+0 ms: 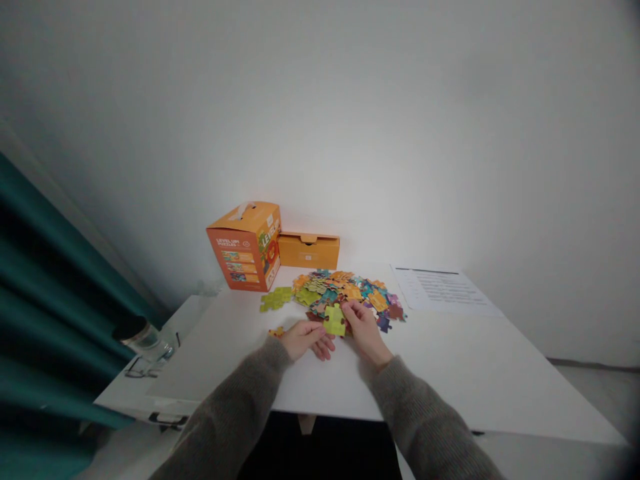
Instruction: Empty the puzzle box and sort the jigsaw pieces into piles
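Observation:
Between my two hands, a lime-green puzzle piece (pixel 335 321) is held up just in front of the heap. My left hand (pixel 307 337) pinches its left edge between thumb and fingers, the other fingers curled loosely below. At its right edge, my right hand (pixel 363 329) grips it with thumb and forefinger. Whether it is one piece or several joined, I cannot tell. Behind lies a mixed pile of puzzle pieces (pixel 350 288) in orange, teal, green and purple. A group of green pieces (pixel 277 299) lies flat to the left. Partly hidden by my left wrist are orange pieces (pixel 277 332).
An orange puzzle box (pixel 245 247) stands at the back left, beside a lower orange carton (pixel 309 251) against the wall. A printed sheet (pixel 443 289) lies at the back right of the white table (pixel 450 373). On the left are a dark-lidded jar (pixel 147 339) and glasses (pixel 141 371).

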Available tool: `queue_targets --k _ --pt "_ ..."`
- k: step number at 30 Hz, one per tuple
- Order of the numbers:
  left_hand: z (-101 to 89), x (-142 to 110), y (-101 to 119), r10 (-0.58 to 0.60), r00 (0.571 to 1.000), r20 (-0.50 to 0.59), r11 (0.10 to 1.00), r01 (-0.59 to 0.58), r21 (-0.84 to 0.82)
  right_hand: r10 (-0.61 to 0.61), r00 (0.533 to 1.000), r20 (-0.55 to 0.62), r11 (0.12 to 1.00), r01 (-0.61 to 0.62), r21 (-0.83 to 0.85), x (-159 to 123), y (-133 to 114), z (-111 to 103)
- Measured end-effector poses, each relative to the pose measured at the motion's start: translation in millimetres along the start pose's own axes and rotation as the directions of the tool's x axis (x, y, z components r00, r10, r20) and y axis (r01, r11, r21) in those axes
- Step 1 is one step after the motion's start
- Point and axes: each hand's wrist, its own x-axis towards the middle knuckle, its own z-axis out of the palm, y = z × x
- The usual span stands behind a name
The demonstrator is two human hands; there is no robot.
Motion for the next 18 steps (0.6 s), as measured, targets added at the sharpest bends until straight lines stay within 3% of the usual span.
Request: queue_targets --k 3,5,7,10,12,18 --pt "-3.7 0.3 2.5 0.064 0.991 -0.118 0.998 -0.061 0.030 -0.012 1.000 -0.023 0.999 0.011 -0.041 0.2 -1.3 -0.2" --pt "-6.1 -0.3 4.5 0.169 0.953 -0.251 0.985 -0.150 0.090 -0.021 0.999 -0.037 0.997 0.018 -0.071 0.1 -2.4 -0.2" --pt "-6.6 -1.8 5.5 0.309 0.901 -0.304 0.942 -0.246 0.229 -0.035 0.998 -0.044 0.993 0.030 -0.114 0.1 -2.6 -0.3" --pt "-4.4 -4.6 3.5 0.471 0.859 -0.202 0.798 -0.317 0.512 -0.058 0.998 -0.033 0.985 0.052 -0.162 0.8 0.6 -1.2" --pt "-3.1 -5.6 1.0 0.509 0.850 -0.131 0.697 -0.318 0.643 -0.066 0.998 -0.017 0.980 0.061 -0.188 1.8 4.3 -2.1" --pt "-4.6 -5.8 2.0 0.536 0.844 -0.026 0.522 -0.307 0.796 -0.056 0.998 0.036 0.965 0.063 -0.254 2.9 9.8 -1.5"
